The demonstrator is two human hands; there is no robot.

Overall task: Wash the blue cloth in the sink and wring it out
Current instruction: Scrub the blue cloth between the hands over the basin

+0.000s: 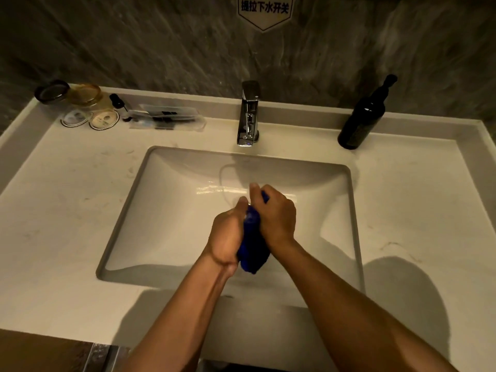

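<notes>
Blue cloth (252, 242), bunched into a roll, is clenched between the left hand (225, 237) and right hand (276, 213) above the sink (171, 210); a loosened grip could drop it, and hard twisting may splash the desk (61, 210) beside.

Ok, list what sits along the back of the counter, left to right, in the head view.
Dark-lidded jar → amber glass jar → clear plastic packet → chrome faucet → dark bottle.
</notes>
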